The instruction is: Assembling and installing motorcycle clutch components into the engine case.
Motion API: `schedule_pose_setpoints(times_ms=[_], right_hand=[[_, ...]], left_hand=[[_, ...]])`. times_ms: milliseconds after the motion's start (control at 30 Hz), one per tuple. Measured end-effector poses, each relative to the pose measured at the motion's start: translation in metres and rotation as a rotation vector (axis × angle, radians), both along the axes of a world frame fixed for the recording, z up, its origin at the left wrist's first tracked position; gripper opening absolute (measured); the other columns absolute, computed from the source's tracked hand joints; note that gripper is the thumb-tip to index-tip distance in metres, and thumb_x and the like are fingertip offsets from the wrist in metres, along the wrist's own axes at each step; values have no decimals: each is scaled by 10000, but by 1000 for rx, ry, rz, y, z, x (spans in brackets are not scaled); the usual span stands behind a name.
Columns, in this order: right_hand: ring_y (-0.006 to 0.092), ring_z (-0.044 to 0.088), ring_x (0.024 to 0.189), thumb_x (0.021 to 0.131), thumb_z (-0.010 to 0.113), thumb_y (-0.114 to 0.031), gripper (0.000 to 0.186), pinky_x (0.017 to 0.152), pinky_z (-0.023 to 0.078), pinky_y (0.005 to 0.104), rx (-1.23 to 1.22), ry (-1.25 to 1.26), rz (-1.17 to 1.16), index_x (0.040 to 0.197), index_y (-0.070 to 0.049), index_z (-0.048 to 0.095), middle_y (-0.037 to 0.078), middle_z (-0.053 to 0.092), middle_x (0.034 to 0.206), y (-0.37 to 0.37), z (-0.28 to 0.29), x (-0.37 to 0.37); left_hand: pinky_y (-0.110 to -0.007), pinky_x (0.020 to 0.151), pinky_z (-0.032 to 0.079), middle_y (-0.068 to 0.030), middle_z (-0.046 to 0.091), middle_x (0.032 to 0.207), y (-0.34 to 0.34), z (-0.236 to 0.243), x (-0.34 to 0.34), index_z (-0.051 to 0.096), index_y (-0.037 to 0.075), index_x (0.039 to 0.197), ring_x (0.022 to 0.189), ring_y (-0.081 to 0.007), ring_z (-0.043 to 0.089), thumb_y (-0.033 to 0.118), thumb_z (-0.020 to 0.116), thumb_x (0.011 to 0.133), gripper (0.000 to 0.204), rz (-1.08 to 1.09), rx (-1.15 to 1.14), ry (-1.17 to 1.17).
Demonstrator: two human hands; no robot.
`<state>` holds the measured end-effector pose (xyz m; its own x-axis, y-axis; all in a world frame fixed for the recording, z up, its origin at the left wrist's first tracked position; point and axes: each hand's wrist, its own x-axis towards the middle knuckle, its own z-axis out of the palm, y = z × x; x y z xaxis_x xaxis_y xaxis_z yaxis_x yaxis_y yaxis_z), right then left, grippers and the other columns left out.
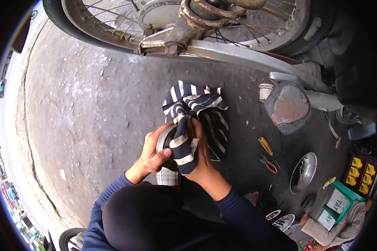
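Note:
My left hand grips a round metal part with a grey rim and a dark hollow, its thumb over the near edge. It looks like a brake drum or hub, but the cloth hides much of it. In my right hand is a navy-and-white striped cloth, pressed into the part's open side. The rest of the cloth hangs loose beyond my hands, over the dark ground. My right fingertips are partly hidden behind the cloth.
A spoked motorcycle wheel and a grey swingarm cross the top. To the right lie a yellow-handled screwdriver, red-handled pliers and a silver round cover. Another person's sleeve shows beside a green stool.

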<state>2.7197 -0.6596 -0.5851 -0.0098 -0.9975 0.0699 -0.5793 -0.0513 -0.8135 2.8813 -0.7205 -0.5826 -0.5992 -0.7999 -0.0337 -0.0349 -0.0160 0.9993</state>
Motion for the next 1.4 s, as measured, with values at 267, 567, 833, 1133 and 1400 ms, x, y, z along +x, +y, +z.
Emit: schedule_pose_setpoints(times_ms=[267,567,833,1133,1400], right_hand=[[473,102,1484,852,629,-353,888,1182,103,592,-34,61,261,1551,-14,197,269,143,1600,-10,31,-12],[367,559,1188,833,588,-131,368,1012,375,542,120,121,16,1179,-7,621,191,608,1235,47,-1,-51],[412,619,1046,803,659,-247,427,936,487,456,569,479,-161,1188,-64,641,237,659,1100,37,-21,-168],[389,628,1080,790,742,-603,927,920,507,409,782,-324,-51,1342,89,467,238,640,1176,191,109,-246],[191,611,1080,819,827,-298,675,911,508,334,432,-1551,-391,1297,56,507,111,634,1182,288,74,-292]], left_hand=[[-389,1013,443,-186,544,1365,16,-28,10,351,-61,1454,1208,-270,570,676,405,919,912,27,106,60],[-340,965,459,-149,641,1169,-1,-12,0,504,-64,1314,1086,-232,604,483,558,846,722,223,312,33],[-344,967,468,-156,637,1190,-36,18,-23,519,-62,1314,1100,-231,613,588,564,846,802,8,340,-73],[-375,1051,405,-197,553,1329,23,85,-191,427,-79,1383,1221,-267,543,432,586,888,729,-908,294,-309],[-405,984,444,-248,616,1151,139,98,-366,478,-110,1298,1072,-345,611,427,597,846,712,-1108,-107,19]])
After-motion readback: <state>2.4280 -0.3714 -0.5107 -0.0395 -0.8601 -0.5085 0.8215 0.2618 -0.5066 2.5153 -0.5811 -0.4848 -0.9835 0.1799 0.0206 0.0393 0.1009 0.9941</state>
